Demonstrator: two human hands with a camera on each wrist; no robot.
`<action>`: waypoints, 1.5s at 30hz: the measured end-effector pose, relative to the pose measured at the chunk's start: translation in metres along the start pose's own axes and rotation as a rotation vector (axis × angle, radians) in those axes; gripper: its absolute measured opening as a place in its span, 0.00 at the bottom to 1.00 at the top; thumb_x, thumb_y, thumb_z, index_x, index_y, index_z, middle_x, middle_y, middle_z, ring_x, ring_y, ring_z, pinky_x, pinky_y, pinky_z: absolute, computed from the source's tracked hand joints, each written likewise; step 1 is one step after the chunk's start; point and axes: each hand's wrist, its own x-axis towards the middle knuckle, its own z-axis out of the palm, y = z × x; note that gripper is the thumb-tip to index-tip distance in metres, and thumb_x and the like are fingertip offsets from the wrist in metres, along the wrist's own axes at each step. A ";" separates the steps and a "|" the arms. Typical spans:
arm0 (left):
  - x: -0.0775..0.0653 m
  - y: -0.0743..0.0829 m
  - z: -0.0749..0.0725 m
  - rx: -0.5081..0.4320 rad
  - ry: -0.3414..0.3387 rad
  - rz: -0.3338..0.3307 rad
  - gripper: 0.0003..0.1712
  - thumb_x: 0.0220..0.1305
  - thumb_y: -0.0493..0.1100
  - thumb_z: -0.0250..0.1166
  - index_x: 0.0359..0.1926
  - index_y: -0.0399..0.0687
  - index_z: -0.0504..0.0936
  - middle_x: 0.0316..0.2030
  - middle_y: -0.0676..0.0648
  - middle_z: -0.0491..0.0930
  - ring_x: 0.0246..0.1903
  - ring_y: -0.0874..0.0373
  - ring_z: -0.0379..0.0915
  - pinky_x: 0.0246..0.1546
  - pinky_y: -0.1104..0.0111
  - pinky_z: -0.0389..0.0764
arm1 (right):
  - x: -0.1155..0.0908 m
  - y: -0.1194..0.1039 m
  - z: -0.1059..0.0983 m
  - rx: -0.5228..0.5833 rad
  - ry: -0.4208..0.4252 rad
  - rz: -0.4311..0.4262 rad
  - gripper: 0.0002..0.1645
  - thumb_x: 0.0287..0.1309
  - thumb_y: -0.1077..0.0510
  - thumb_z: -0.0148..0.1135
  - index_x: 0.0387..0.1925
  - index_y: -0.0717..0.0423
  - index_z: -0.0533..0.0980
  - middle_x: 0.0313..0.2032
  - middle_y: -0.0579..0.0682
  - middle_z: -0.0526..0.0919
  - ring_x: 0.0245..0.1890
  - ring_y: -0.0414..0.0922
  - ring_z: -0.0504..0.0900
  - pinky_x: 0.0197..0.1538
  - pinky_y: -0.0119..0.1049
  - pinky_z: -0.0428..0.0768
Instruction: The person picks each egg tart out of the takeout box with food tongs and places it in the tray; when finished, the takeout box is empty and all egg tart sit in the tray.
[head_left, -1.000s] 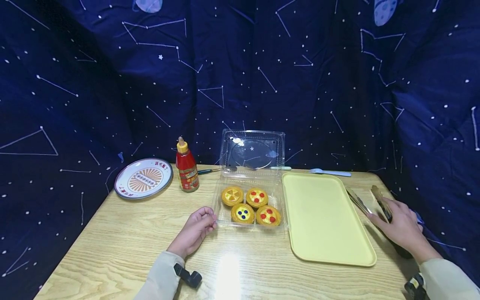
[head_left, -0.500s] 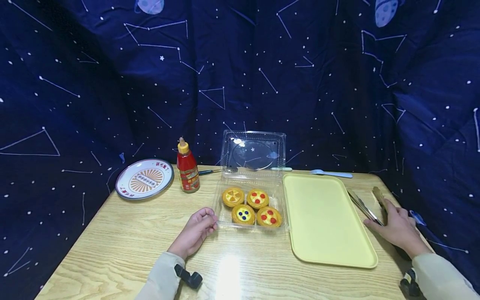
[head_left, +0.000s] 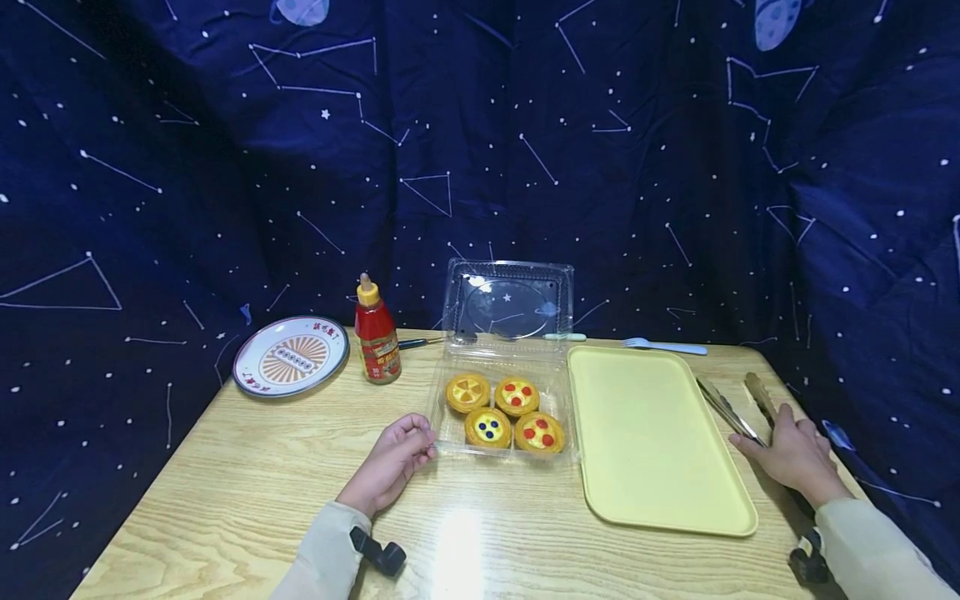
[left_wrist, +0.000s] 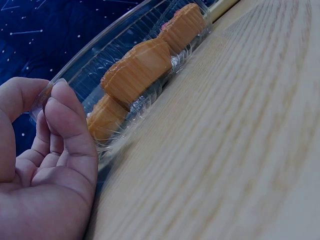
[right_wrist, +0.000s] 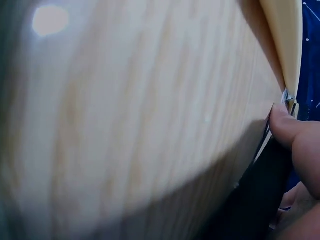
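A clear plastic clamshell box (head_left: 438,412) stands with its lid up and holds several egg tarts (head_left: 517,397), some topped with red dots, one with blue dots. My left hand (head_left: 392,460) pinches the box's near left corner between thumb and fingers; the left wrist view shows the tarts' ridged sides (left_wrist: 137,70) through the plastic. At the right edge of the table my right hand (head_left: 798,454) grips metal tongs (head_left: 723,407), thumb on one arm and fingers by the other. The arms of the tongs are spread apart, and in the right wrist view a dark handle (right_wrist: 255,195) runs under the hand.
A yellow tray (head_left: 660,442) lies between the box and the tongs. Behind it are a blue fork (head_left: 667,347) and a pale green handle (head_left: 565,337). A red sauce bottle (head_left: 377,337), a brush-like tool (head_left: 418,342) and a plate (head_left: 291,357) stand at back left.
My right hand has shifted slightly left and settled lower around the tongs, its wrist drawing inward. My left hand stays at the box corner.
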 end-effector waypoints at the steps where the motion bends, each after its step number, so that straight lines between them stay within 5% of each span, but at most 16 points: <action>1: 0.000 0.000 0.000 0.000 0.000 0.000 0.06 0.66 0.33 0.59 0.41 0.42 0.69 0.31 0.49 0.74 0.30 0.62 0.75 0.29 0.77 0.74 | 0.000 0.000 -0.001 -0.006 -0.002 0.004 0.59 0.61 0.33 0.60 0.58 0.86 0.51 0.43 0.87 0.58 0.41 0.84 0.60 0.39 0.71 0.64; 8: 0.001 0.001 0.000 -0.010 0.000 0.005 0.06 0.67 0.32 0.58 0.41 0.41 0.69 0.32 0.48 0.74 0.30 0.61 0.75 0.29 0.77 0.75 | -0.003 -0.004 -0.010 -0.034 -0.002 0.021 0.51 0.64 0.33 0.56 0.42 0.86 0.61 0.36 0.81 0.59 0.33 0.79 0.68 0.33 0.65 0.69; 22: 0.000 0.000 -0.001 -0.023 0.008 0.006 0.08 0.66 0.35 0.61 0.41 0.39 0.70 0.32 0.47 0.74 0.30 0.61 0.75 0.29 0.76 0.75 | -0.011 -0.032 -0.022 0.013 0.088 -0.016 0.55 0.63 0.34 0.57 0.64 0.79 0.52 0.47 0.81 0.61 0.44 0.80 0.65 0.36 0.72 0.66; 28: 0.000 -0.001 -0.001 -0.011 0.002 0.005 0.08 0.66 0.35 0.61 0.41 0.40 0.69 0.32 0.48 0.74 0.30 0.62 0.75 0.29 0.76 0.75 | -0.015 -0.048 -0.022 0.018 0.126 -0.117 0.49 0.63 0.39 0.61 0.62 0.78 0.57 0.42 0.73 0.75 0.41 0.74 0.73 0.33 0.64 0.70; 45: 0.000 -0.001 0.000 -0.007 0.000 -0.001 0.06 0.67 0.33 0.59 0.41 0.42 0.69 0.32 0.48 0.74 0.30 0.62 0.75 0.29 0.76 0.74 | -0.026 -0.112 -0.023 0.072 0.078 -0.304 0.49 0.65 0.41 0.60 0.71 0.70 0.53 0.52 0.73 0.71 0.51 0.71 0.73 0.45 0.69 0.70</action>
